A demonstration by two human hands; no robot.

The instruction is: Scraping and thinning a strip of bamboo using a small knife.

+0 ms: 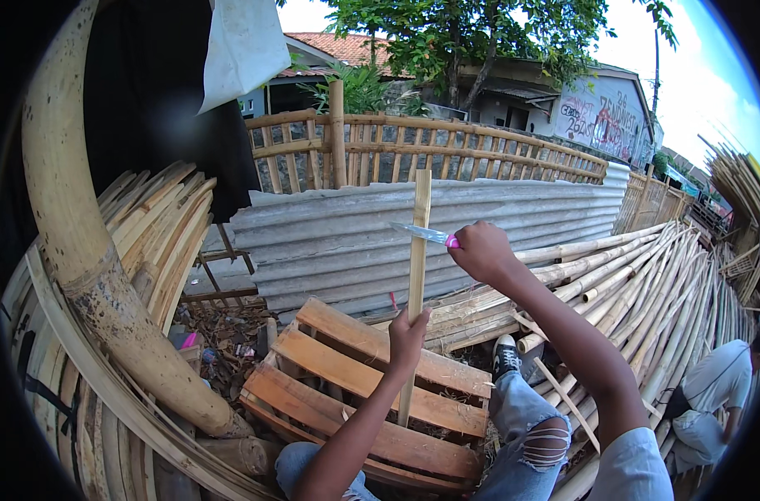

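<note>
My left hand grips a thin, flat bamboo slat that stands upright, its lower end resting on a wooden pallet. My right hand holds a knife with a pink handle, its blade pointing left and lying across the slat near its upper part. My knees in torn jeans and a dark shoe show below the hands.
A thick bamboo trunk leans at the left beside stacked split bamboo. Corrugated sheets and a bamboo fence stand behind. Long bamboo poles pile at the right, where another person crouches.
</note>
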